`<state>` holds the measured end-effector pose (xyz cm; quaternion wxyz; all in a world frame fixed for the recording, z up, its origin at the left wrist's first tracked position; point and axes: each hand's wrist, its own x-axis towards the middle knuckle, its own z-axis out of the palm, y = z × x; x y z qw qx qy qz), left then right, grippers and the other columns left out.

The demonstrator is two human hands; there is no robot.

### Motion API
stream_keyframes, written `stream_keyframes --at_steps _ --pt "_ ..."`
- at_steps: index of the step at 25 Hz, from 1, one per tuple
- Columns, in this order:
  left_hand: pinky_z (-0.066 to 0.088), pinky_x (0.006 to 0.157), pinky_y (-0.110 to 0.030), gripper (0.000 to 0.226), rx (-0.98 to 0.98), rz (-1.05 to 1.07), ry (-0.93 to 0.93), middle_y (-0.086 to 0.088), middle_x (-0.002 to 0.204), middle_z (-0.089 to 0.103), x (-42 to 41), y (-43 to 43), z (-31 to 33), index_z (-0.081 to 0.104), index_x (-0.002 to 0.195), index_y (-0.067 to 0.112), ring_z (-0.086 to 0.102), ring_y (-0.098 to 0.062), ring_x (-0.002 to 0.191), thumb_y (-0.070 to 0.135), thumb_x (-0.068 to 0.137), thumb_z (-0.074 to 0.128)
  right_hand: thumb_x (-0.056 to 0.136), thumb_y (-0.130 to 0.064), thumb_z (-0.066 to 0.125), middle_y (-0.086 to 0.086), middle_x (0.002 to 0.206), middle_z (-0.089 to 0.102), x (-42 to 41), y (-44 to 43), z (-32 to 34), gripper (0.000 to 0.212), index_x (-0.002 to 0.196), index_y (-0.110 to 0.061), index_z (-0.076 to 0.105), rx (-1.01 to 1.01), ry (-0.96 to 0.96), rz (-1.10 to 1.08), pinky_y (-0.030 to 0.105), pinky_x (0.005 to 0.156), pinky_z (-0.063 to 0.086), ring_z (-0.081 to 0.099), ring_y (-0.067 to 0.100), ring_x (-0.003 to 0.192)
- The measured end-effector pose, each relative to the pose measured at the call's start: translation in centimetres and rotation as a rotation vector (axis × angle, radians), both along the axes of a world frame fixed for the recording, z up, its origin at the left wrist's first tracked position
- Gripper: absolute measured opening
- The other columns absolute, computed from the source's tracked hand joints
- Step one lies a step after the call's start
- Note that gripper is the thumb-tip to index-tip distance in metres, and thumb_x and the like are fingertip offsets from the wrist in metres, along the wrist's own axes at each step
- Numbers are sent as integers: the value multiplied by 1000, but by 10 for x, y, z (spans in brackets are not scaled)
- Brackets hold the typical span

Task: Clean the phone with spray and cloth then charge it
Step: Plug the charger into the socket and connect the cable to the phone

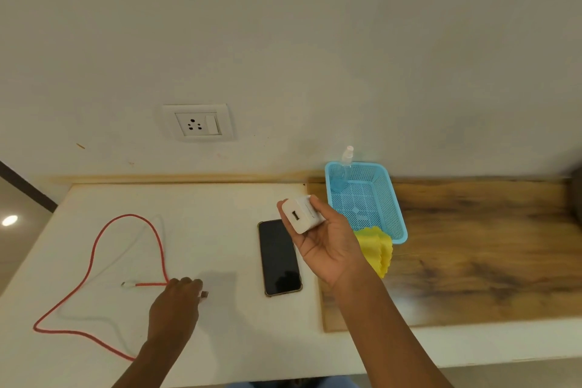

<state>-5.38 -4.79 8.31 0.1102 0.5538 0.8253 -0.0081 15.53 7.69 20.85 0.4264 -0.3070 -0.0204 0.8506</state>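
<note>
Right hand (327, 239): raised above the white counter (220, 340), palm up, fingers wrapped around a white USB charger adapter (303, 213), its USB port facing the camera.

Left hand (174, 302): lowered to the counter, fingers curled together over one end of the red charging cable (94, 249); a metal plug tip (204, 294) shows just past the fingertips. Whether the cable is actually pinched cannot be told.

Red charging cable: runs in a wide loop to the left of the left hand; its white-capped second connector (127, 284) lies just left of that hand's knuckles.

Phone (279, 257): flat, dark screen up, on the counter between the two hands, directly below and left of the right hand, apart from both.

Yellow cloth (379, 249): bunched just right of the right wrist, partly behind it, at the near corner of the basket.

Blue plastic basket (387, 198): beyond and right of the right hand, on the wood-grain board (472, 246).

Spray bottle (345, 167): clear, standing in the basket's far left corner.

Wall socket (198, 123): on the wall, above and beyond the left hand, nothing plugged in.
</note>
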Motion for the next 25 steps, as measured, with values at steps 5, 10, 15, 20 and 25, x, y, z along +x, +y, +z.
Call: stream_keyframes --at_steps 5,10,15,20,25 --pt "47 55 -43 9 478 -31 27 -13 72 71 2 -1 38 70 82 1 66 -36 64 -1 80 62 88 -11 59 29 109 61 1 0 5 21 105 -3 51 19 31 26 48 78 58 68 41 91" --pt "46 76 -33 23 937 121 -283 -18 87 61 12 -25 103 55 101 6 61 -18 86 5 89 35 85 -2 57 27 117 57 -6 -3 7 43 125 -2 43 77 39 121 54 83 55 62 41 106" --pt "41 70 0 11 962 109 -591 17 85 68 40 -26 158 65 99 26 60 10 79 22 94 56 77 -3 67 27 124 53 -20 -9 14 45 118 -2 50 175 74 174 49 80 58 56 44 116" --pt "44 49 -10 10 685 396 -926 17 69 70 71 -5 164 71 83 27 59 -4 48 19 84 67 75 -7 69 30 133 48 -28 -12 22 61 130 2 42 199 103 172 44 75 59 59 44 112" --pt "47 53 -26 12 646 469 -1031 8 61 71 84 21 177 65 75 16 53 -6 39 22 85 66 81 -11 64 32 133 48 -25 -9 26 56 131 2 41 189 67 161 39 72 60 60 41 110"
